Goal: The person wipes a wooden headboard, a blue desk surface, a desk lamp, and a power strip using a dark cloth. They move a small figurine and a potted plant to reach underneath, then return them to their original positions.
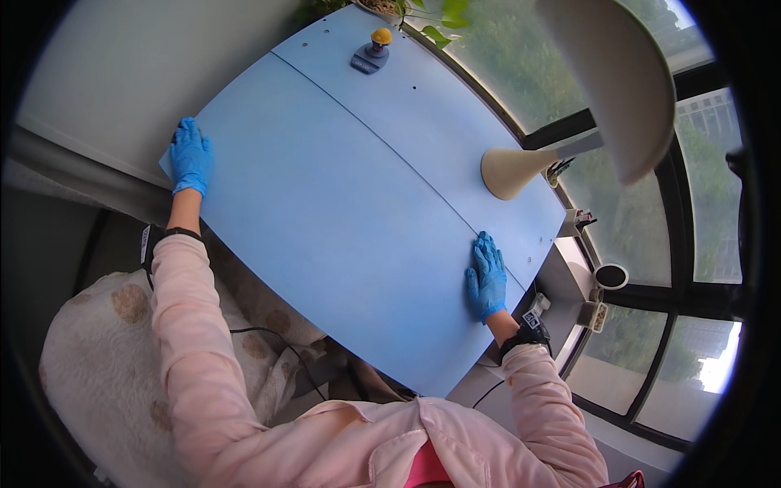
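Observation:
My left hand (192, 155), in a blue disposable glove, rests at the left corner of the light blue tabletop (323, 201). Something dark shows at the edge of its fingers, mostly hidden, and I cannot tell whether the hand grips it. Farther right, my right hand (488, 277), gloved the same way, lies palm down on the tabletop with its thumb apart and nothing visible in it. Its fingertips reach a thin dark seam (378, 135) that runs across the top. Black straps circle both wrists.
A cream desk lamp (518, 174) stands beyond my right hand, its large shade (628, 91) overhead. At the far end sit a small yellow-topped figure on a grey base (370, 56) and a potted plant (384, 7). Windows line the right; a spotted cover (110, 329) lies at lower left.

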Tool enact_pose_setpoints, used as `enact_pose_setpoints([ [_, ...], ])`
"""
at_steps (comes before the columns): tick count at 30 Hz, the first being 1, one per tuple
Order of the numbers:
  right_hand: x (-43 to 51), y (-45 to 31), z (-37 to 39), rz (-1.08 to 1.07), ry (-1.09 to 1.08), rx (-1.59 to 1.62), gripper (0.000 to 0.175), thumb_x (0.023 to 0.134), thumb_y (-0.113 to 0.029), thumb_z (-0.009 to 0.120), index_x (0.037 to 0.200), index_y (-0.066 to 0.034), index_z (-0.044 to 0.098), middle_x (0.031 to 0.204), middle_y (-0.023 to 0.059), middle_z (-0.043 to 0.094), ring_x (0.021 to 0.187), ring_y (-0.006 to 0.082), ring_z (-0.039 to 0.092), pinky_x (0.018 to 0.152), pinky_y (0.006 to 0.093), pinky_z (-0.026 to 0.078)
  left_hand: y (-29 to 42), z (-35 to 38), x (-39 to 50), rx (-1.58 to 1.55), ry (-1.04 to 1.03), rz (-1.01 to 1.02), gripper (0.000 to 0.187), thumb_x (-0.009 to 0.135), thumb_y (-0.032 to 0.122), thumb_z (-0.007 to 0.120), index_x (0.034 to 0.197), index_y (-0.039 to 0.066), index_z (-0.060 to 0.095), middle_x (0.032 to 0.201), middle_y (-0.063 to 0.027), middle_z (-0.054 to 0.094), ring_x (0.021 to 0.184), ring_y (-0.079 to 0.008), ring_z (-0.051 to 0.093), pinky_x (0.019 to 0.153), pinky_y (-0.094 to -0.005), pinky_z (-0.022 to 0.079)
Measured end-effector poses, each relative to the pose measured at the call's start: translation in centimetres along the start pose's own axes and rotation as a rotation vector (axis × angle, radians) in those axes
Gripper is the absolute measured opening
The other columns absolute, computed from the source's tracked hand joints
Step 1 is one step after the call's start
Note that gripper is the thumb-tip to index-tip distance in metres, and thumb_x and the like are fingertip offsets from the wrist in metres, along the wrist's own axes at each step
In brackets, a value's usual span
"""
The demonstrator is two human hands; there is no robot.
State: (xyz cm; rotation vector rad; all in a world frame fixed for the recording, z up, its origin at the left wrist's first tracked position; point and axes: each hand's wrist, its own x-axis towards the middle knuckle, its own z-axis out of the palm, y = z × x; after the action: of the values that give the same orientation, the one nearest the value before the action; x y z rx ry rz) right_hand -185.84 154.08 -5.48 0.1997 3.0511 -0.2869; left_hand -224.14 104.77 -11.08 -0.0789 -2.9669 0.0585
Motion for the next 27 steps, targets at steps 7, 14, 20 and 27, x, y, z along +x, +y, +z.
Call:
enact_pose_setpoints([
  [7, -0.1, -0.1, 0.0, -0.014, 0.053, 0.034, 0.056, 0.084, -0.016, 0.050, 0.137, -0.0030, 0.037, 0.147, 0.0160, 0.029, 0.135, 0.0316, 0.028, 0.112, 0.0426, 0.018, 19.0, -5.0, -19.7, -0.515, -0.051, 0.881, 0.064, 0.087, 0.017, 0.045, 0.142, -0.005, 0.019, 0.149, -0.0207, 0.019, 0.138, -0.0336, 0.022, 0.115, -0.0410, 0.014],
  [14, -0.1, 0.0, 0.0, -0.006, 0.018, 0.012, 0.058, 0.085, -0.018, 0.049, 0.139, -0.0041, 0.034, 0.149, 0.0139, 0.024, 0.137, 0.0292, 0.024, 0.114, 0.0404, 0.015, 20.7, -12.2, -36.6, -0.576, -0.267, 1.253, 0.051, 0.088, 0.015, 0.038, 0.136, 0.000, 0.039, 0.143, -0.0155, 0.036, 0.133, -0.0263, 0.033, 0.112, -0.0409, 0.021],
  [20, -0.1, 0.1, 0.4, -0.011, 0.034, 0.025, 0.058, 0.085, -0.017, 0.049, 0.139, -0.0034, 0.034, 0.149, 0.0144, 0.024, 0.137, 0.0303, 0.024, 0.114, 0.0403, 0.014, 9.3, -8.4, -26.0, -0.375, -0.158, 0.708, 0.057, 0.085, 0.011, 0.043, 0.135, -0.012, 0.030, 0.132, -0.0276, 0.041, 0.121, -0.0371, 0.042, 0.106, -0.0402, 0.030],
  [27, 0.0, 0.0, 0.4, -0.012, 0.037, 0.039, 0.057, 0.083, -0.016, 0.049, 0.137, -0.0025, 0.036, 0.149, 0.0151, 0.025, 0.137, 0.0307, 0.024, 0.114, 0.0411, 0.014, -3.4, -1.8, -6.8, -0.287, 0.130, 0.260, 0.052, 0.094, 0.020, 0.039, 0.142, 0.003, 0.028, 0.146, -0.0169, 0.030, 0.134, -0.0337, 0.030, 0.112, -0.0436, 0.019],
])
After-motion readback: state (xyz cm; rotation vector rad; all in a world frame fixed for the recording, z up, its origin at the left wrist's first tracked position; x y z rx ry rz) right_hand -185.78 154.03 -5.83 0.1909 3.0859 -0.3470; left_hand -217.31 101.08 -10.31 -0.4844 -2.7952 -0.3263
